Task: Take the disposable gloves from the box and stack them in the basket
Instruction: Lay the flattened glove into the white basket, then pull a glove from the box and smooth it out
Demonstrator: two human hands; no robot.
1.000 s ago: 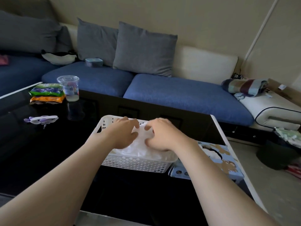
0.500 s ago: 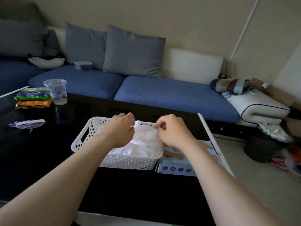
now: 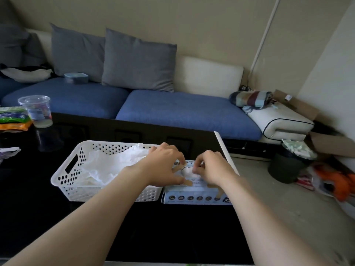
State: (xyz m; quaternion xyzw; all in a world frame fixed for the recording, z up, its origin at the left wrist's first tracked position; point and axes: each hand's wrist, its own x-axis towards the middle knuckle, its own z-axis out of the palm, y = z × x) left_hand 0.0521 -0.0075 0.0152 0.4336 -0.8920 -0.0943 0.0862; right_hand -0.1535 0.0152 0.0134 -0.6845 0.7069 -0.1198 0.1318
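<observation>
On a black coffee table [image 3: 57, 217] before a blue sofa [image 3: 182, 114], seen from the head camera, a person works both hands over a pale blue glove box [image 3: 192, 196] that sits just beside, and to the right of, a white perforated basket [image 3: 73, 169].

A loose heap of thin white gloves [image 3: 107, 166] already lies in the basket, crumpled rather than squared. A small white tuft [image 3: 187, 171] of the next glove shows at the box's top opening, between the two hands.

The right hand [image 3: 211, 169], fingers curled tight, pinches that tuft. The left hand [image 3: 163, 166] arches over the opening with bent fingers and its thumb stretched along the box top. Whether it grips the glove or only steadies the carton cannot be told.

By the look of it, the step in hand is drawing a fresh glove from the box. The next move likely calls for a clean upward pull with the carton held down, then a short carry left to lay the glove flat on the heap.

The hands cover most of the opening, so how many gloves remain is unknown. The box's printed lettering is too small to read. A clear plastic cup [image 3: 37, 110] and snack packets [image 3: 11, 118], cut off by the frame, stand well apart at far left.
</observation>
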